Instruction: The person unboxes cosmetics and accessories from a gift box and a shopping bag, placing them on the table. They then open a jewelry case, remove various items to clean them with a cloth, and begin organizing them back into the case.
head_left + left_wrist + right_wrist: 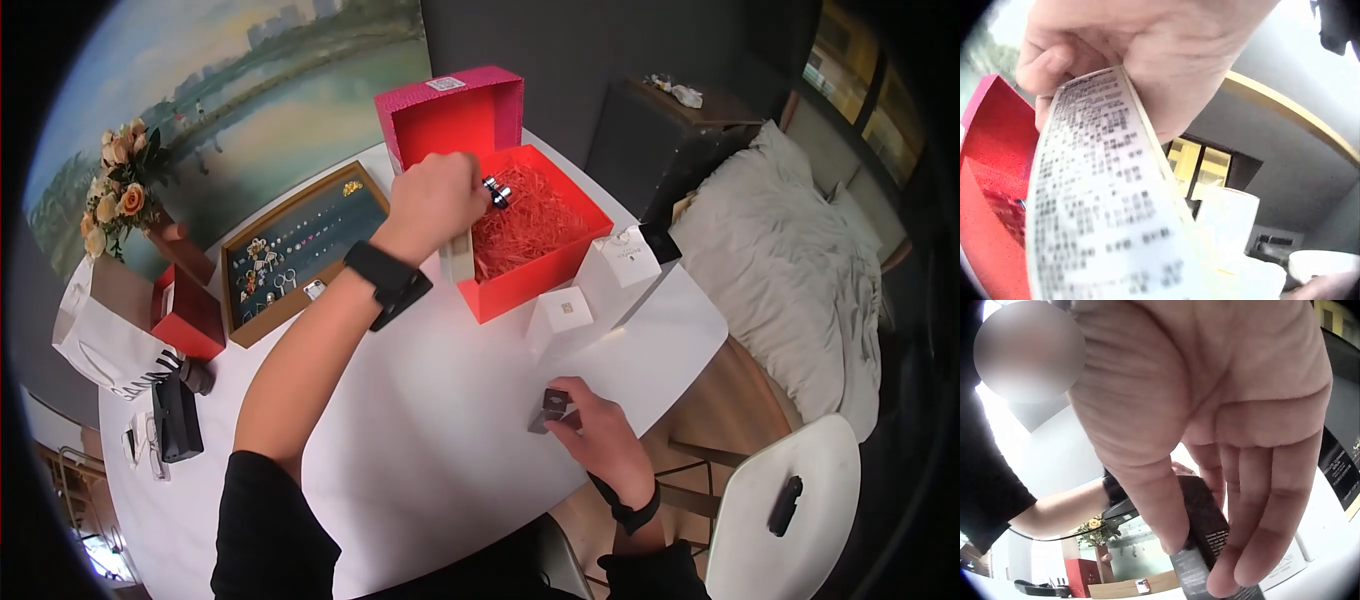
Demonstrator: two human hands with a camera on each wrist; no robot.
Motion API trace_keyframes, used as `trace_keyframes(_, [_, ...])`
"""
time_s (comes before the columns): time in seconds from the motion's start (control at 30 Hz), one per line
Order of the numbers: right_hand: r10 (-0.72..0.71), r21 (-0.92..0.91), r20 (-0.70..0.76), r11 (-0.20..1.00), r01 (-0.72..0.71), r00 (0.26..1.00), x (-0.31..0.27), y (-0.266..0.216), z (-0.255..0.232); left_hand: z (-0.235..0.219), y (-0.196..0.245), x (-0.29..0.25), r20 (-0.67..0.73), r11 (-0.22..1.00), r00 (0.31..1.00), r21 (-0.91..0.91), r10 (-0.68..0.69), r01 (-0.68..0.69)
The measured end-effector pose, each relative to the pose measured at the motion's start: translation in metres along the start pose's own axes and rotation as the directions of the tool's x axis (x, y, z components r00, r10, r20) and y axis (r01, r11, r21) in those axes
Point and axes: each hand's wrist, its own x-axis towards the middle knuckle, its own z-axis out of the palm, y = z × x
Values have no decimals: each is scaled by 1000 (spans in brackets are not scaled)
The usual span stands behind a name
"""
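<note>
My left hand (437,203) is at the left side of the open red gift box (597,222) and grips a pale box (457,262). In the left wrist view, dense dark print covers the near side of this pale box (1100,181), and the fingers hold it by its top end. Red shredded paper (525,215) fills the gift box, with small shiny dark-and-silver items (497,193) on it beside my left hand. Lower right, my right hand (607,440) pinches a small black box (550,408) between thumb and fingers, at the white tabletop.
Two white boxes, one nearer (562,315) and one taller (622,262), stand right of the gift box. A framed jewelry tray (300,250), flowers (120,190), a white paper bag (110,330) and a black box (177,420) are leftward. A white chair (790,500) stands right.
</note>
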Motion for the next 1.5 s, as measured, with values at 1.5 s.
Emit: trace_keyframes(1.5, [-363,-282,-82,902,328,928,38,-1,31,86,-12,-171,314,661,933,-740,177,124])
